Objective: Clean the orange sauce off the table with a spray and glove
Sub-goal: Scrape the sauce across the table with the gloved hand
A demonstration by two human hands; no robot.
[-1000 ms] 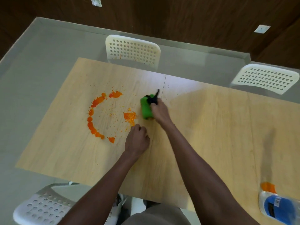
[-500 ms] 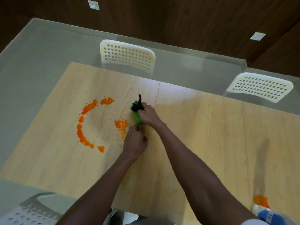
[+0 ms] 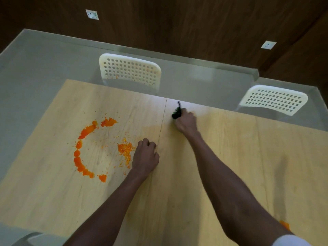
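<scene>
Orange sauce (image 3: 87,131) lies in a broken ring on the left part of the wooden table (image 3: 230,157), with a smeared patch (image 3: 125,148) on the ring's right side. My left hand (image 3: 145,157) rests on the table as a fist just right of that patch and holds nothing. My right hand (image 3: 186,121) grips the cleaning glove (image 3: 176,113) near the table's far edge, right of the seam. Only the glove's dark end and its black loop show past my fingers. The spray bottle is out of view, apart from an orange bit (image 3: 284,225) at the lower right.
Two white perforated chairs stand behind the table, one (image 3: 130,71) at the back centre and one (image 3: 273,99) at the back right. Another chair's corner (image 3: 26,238) shows at the bottom left. Grey floor surrounds the table.
My right hand has carried the glove away from the sauce patch, up and to the right across the table seam. My left fist has stayed beside the patch.
</scene>
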